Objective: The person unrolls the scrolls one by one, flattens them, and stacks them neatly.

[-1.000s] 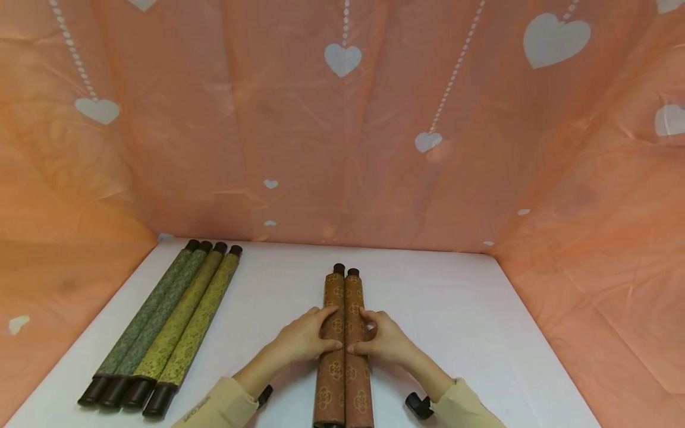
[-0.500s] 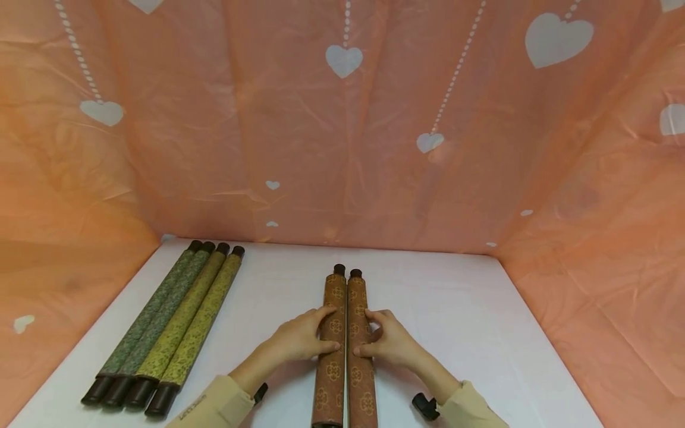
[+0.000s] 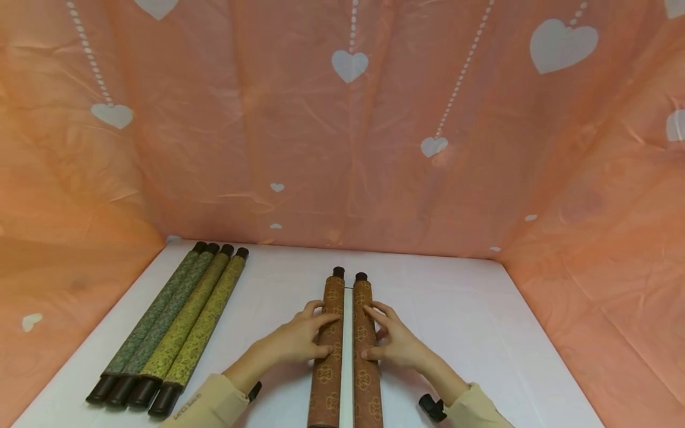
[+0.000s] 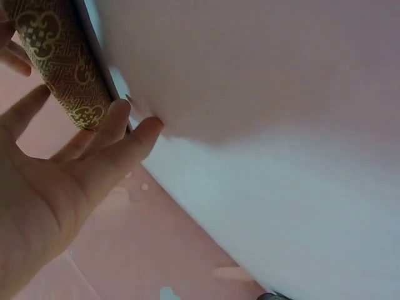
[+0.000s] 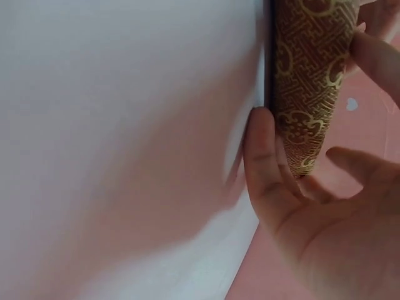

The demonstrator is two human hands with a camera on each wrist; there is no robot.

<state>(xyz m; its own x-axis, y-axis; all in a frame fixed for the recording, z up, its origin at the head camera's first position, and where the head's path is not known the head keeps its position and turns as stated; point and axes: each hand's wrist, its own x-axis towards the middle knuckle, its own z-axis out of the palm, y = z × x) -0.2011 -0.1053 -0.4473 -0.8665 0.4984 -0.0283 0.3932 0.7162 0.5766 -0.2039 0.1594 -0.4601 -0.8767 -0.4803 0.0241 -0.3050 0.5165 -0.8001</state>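
Note:
A brown hanging scroll with gold motifs lies partly unrolled, its left roll (image 3: 323, 386) and right roll (image 3: 367, 380) side by side. Between them shows a narrow pale strip (image 3: 347, 339). Dark knobs (image 3: 339, 272) cap the far ends. My left hand (image 3: 293, 340) grips the left roll from its outer side, thumb and forefinger lying over the top. On the opposite side my right hand (image 3: 398, 343) holds the right roll, thumb nearer me. In the left wrist view, fingertips lie along the edge of the patterned roll (image 4: 65, 62); the right wrist view shows fingers around the other roll (image 5: 306, 81).
To the left, two green scrolls (image 3: 155, 315) and two yellow-green scrolls (image 3: 206, 315) lie close together with dark end knobs. A white table (image 3: 455, 309) carries everything. Orange sheeting with pale hearts (image 3: 350, 65) encloses the back and sides.
The two rolls were side by side against each other; now they stand apart with the pale strip showing. My right hand has shifted right with its roll, my left slightly left.

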